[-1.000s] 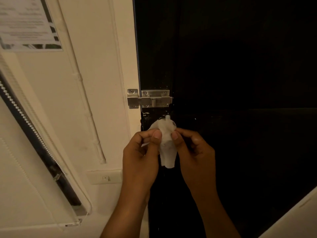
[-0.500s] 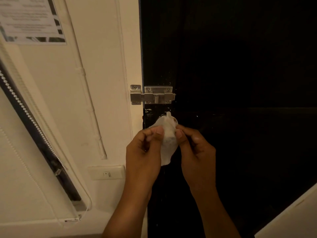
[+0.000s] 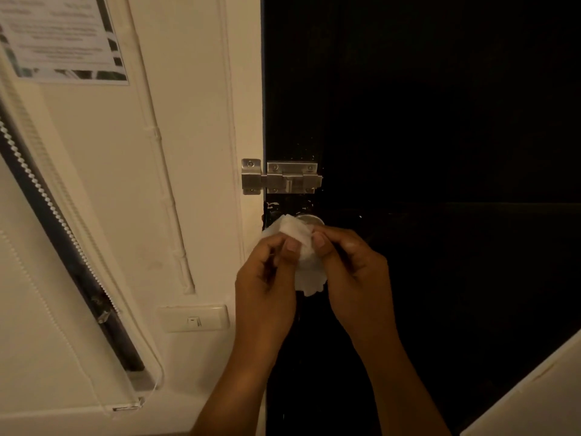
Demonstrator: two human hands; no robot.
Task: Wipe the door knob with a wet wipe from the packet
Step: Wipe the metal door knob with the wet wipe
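A white wet wipe [image 3: 301, 247] is draped over the door knob [image 3: 311, 220] on the black door [image 3: 440, 121]; only the knob's metal top edge shows above the wipe. My left hand [image 3: 267, 284] pinches the wipe from the left with thumb and fingers. My right hand [image 3: 352, 265] pinches it from the right, thumb against the cloth. Both hands press the wipe around the knob. The wipe's lower end hangs between my hands. The packet is not in view.
A steel slide bolt [image 3: 283, 179] spans the door edge and cream frame just above the knob. A light switch [image 3: 195, 319] sits on the wall at lower left. A blind with bead chain [image 3: 50, 209] and a posted notice [image 3: 63, 39] are at left.
The wipe has shifted left and up over the knob, and the knob's metal top now shows on the right. Both hands keep their grip; the view has drifted slightly.
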